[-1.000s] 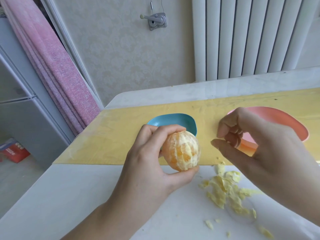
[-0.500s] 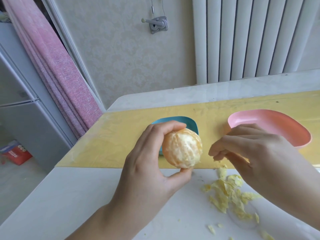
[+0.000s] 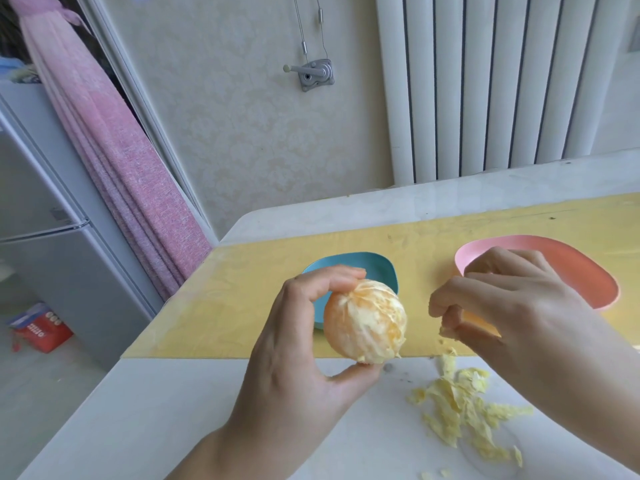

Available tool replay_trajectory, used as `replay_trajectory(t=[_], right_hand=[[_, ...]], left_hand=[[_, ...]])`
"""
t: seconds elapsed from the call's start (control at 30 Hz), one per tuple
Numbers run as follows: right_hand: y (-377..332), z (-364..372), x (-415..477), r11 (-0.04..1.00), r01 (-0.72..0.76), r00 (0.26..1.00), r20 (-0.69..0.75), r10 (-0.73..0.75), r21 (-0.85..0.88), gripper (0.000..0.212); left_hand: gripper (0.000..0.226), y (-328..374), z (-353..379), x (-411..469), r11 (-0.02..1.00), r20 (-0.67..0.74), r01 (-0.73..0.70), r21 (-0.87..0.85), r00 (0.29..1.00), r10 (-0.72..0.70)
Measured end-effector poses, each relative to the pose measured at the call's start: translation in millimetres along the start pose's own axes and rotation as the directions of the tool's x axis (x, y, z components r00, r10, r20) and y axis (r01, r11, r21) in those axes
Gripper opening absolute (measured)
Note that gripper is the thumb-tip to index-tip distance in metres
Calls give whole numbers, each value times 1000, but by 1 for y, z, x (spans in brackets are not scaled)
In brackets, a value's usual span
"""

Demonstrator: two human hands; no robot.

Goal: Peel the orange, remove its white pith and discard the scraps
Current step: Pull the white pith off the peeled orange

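My left hand grips the peeled orange between fingers on top and thumb underneath, above the table's near side. White pith streaks still cover much of the fruit. My right hand hovers just right of the orange with its fingers curled, and a small yellowish bit of pith shows at the fingertips. A pile of pale pith scraps lies on the white table below my right hand.
A blue dish sits on the yellow mat behind the orange. A pink bowl stands at the right, partly hidden by my right hand. A white table extends to the left; a radiator and wall stand behind.
My right hand dropped from above the pink bowl toward the orange and curled its fingers near the fruit. My left hand turned the orange slightly. The camera view tilted up.
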State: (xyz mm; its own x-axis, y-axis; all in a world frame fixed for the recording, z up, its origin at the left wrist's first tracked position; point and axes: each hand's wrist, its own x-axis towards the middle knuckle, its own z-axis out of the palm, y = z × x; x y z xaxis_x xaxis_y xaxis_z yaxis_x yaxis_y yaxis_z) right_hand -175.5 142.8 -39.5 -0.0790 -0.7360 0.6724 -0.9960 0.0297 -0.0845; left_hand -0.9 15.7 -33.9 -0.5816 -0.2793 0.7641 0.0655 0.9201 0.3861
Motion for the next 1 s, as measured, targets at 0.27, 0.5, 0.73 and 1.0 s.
replay_trajectory(t=[0.27, 0.5, 0.73, 1.0], right_hand=[[-3, -4, 1, 1000, -5, 998, -68, 4, -13, 21], [-12, -20, 5, 962, -34, 995, -78, 57, 271, 21], [-19, -24, 7, 891, 5, 1000, 5, -8, 454, 19], [-14, -28, 9, 858, -59, 995, 104, 6, 510, 11]], left_hand=[[54, -1, 0, 2, 993, 55, -79, 86, 996, 74], [48, 0, 1, 1, 981, 150, -97, 165, 986, 72], [59, -1, 1, -1, 976, 229, -112, 189, 971, 67], [56, -4, 0, -3, 948, 321, -241, 210, 933, 166]])
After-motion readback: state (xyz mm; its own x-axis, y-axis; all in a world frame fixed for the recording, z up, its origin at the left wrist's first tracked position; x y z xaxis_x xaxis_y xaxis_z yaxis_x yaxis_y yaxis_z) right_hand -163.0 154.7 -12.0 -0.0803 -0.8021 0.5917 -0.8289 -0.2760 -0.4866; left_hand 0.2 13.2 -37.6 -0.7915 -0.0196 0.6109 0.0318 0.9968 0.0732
